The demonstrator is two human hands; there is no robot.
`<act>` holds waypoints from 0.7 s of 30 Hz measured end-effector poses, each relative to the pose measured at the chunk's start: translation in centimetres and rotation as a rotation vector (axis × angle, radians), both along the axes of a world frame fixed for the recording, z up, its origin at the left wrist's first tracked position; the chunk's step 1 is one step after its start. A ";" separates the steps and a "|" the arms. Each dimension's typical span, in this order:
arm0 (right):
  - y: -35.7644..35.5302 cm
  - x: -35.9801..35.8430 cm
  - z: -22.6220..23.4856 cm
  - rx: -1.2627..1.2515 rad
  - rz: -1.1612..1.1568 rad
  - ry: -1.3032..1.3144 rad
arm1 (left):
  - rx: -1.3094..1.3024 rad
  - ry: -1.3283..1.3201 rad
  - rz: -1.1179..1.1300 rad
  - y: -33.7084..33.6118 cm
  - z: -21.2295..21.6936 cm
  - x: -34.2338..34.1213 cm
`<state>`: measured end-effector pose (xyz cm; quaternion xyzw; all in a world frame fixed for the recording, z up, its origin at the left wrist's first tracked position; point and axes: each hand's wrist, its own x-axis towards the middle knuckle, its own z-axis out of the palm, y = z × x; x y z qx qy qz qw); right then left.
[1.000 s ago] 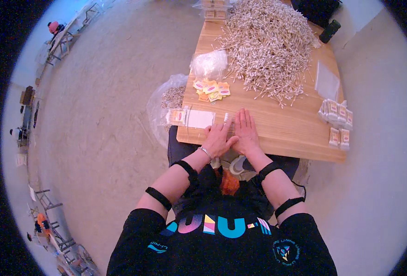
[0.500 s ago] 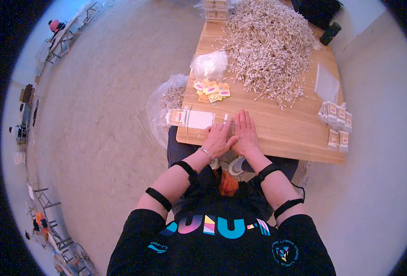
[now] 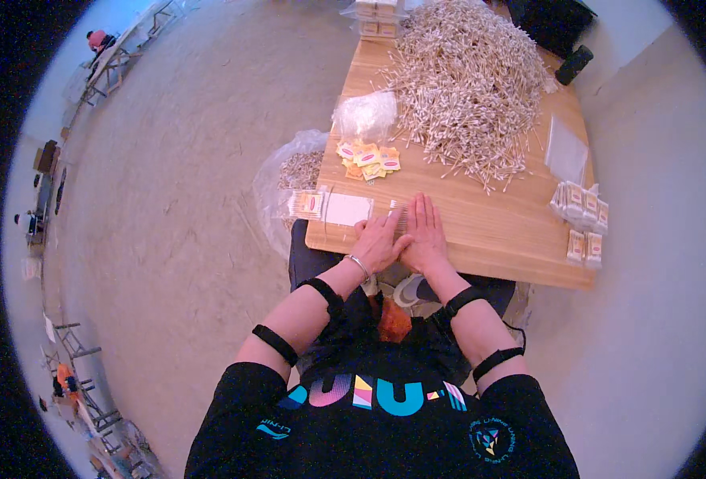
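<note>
My left hand (image 3: 379, 242) lies palm down near the table's front edge, fingers stretched forward, with a small row of cotton swabs (image 3: 394, 206) at its fingertips. Beside it my right hand (image 3: 426, 238) rests flat, its fingers straight and close together, along the right side of that row. Both thumbs meet or nearly meet. The hands partly cover the swabs. Left of them is a white rectangular card or sheet (image 3: 348, 209), and next to that a clear packet of swabs (image 3: 308, 203) with an orange and white label sits at the table's left edge.
A large heap of loose cotton swabs (image 3: 469, 96) covers the wooden table's (image 3: 489, 239) far part. Small yellow cards (image 3: 369, 158), clear plastic bags (image 3: 366, 116) and filled packets (image 3: 583, 203) lie around it. A plastic sack of swabs (image 3: 299, 169) stands left of the table.
</note>
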<state>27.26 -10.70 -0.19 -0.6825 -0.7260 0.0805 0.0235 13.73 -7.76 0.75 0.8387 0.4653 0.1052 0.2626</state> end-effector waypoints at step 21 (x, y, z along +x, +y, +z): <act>0.0 0.0 -0.4 0.021 0.011 0.012 | -0.081 0.049 0.026 0.7 0.9 0.5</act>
